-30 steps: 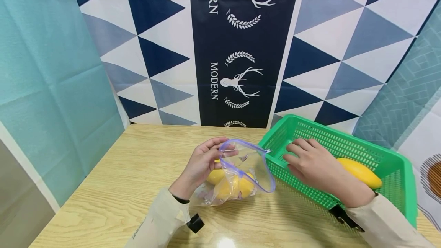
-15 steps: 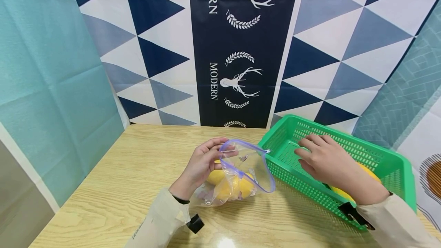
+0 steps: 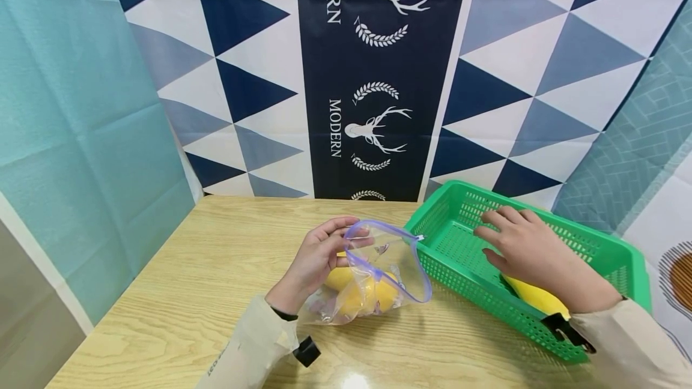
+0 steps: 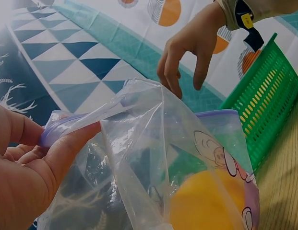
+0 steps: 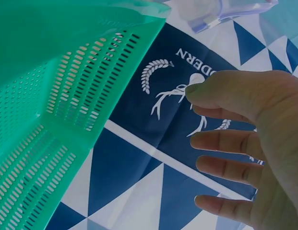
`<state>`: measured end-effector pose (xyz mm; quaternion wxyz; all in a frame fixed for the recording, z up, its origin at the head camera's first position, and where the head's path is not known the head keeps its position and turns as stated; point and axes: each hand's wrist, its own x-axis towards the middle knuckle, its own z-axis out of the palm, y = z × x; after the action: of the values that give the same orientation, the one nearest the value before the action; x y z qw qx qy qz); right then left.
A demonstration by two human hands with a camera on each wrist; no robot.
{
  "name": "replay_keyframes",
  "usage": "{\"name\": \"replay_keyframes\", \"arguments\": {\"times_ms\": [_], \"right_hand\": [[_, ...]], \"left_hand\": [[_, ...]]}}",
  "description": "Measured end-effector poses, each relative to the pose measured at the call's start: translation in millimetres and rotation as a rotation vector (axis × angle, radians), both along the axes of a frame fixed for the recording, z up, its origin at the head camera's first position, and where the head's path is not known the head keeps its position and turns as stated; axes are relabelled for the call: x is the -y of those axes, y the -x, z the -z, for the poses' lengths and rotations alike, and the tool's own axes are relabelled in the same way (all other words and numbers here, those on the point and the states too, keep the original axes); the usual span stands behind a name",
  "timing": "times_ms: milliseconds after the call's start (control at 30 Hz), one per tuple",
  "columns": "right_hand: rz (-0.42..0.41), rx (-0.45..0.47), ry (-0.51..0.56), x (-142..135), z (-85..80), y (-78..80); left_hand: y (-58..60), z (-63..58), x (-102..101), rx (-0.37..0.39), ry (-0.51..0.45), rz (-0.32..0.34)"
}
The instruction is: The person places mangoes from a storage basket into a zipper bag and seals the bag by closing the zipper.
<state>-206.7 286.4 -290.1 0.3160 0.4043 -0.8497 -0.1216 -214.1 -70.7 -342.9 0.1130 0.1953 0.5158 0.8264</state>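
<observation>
Gaping, the bag (image 3: 370,281) extends right from the pinching left hand (image 3: 320,252).

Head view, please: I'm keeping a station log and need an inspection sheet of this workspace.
Surface: wood-grain table, glare at its near side.
Job's things: clear zip bag, mouth open, holding yellow fruits; green basket with a partly hidden fruit.
Clutter: nothing seen.
Grippers: left hand pinches the bag's edge; right hand is over the basket, holding nothing.
Cables: nothing seen.
Surroundings: triangle-and-stag cloth behind, teal cloth at left.
</observation>
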Motion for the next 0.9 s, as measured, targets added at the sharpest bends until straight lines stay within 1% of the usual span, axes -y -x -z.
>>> {"name": "replay_keyframes", "arguments": {"times_ms": [167, 267, 400, 600, 900], "right_hand": [[0.114, 0.057, -0.024, -6.2, 1.7, -0.8], [0.186, 0.113, -0.039, -8.8, 2.4, -2.0], [0.251, 0.194, -0.048, -12.5, 4.1, -2.0], [0.308, 0.281, -0.063, -19.4, 7.0, 2.5], [0.345, 0.389, -0.075, -36.2, 9.2, 16.4]], "left_hand": [[0.8, -0.2, -0.3, -0.003, 0.003, 0.006], [0.8, -0.3, -0.2, -0.001, 0.009, 0.005], [0.9, -0.1, -0.4, 0.000, 0.012, 0.006], [0.9, 0.9, -0.6, 0.007, 0.003, 0.007], [-0.2, 0.6, -1.1, 0.005, 0.007, 0.006]]}}
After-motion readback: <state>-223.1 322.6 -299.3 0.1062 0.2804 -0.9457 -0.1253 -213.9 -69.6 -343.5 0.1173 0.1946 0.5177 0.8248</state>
